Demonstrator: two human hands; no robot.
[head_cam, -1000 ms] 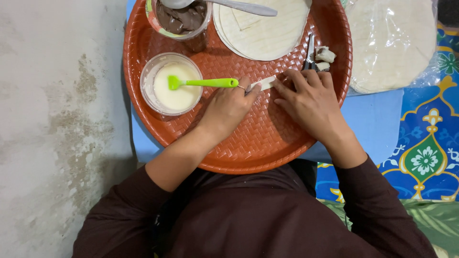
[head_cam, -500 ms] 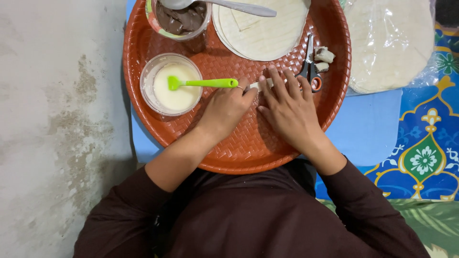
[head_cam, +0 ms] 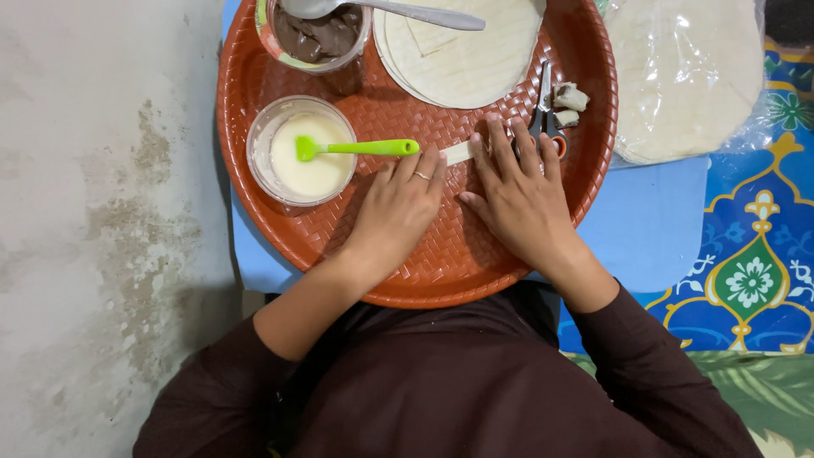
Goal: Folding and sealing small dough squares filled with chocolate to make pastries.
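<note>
Resting flat on the woven orange-red tray [head_cam: 398, 280], both hands are seen w/ palms down and fingers spread. Nearest the camera, dark brown sleeves are visible; the left one is pushed up, forearm bare. The left hand [head_cam: 397, 212] lies just left of the right hand [head_cam: 519, 199]; a ring is worn on one left finger. Neither hand is closed around anything: fingers are laid out straight, pressing a thin pale rolled strip of dough [head_cam: 459, 153] against the tray. Only a short bit of the strip is seen between the two sets of fingertips; the rest is covered by the fingers, approx. mid-tray.

Just beyond the left fingertips a green silicone spatula [head_cam: 356, 148] is propped, its head in a clear bowl [head_cam: 259, 157] of pale cream liquid, handle pointing right toward the strip. Touching or nearly touching the right fingertips, small scissors [head_cam: 544, 110] are laid on the tray, w/ a couple of pale dough scraps [head_cam: 570, 100] just beside them.

Farther back, a stack of round flat wrappers [head_cam: 475, 59] sits at the tray's far edge, and a tub of brown spread [head_cam: 318, 38] w/ a metal spoon [head_cam: 398, 10] in it. Off-tray to the right, a plastic bag of more wrappers [head_cam: 687, 76] lies on a blue mat [head_cam: 644, 229].
</note>
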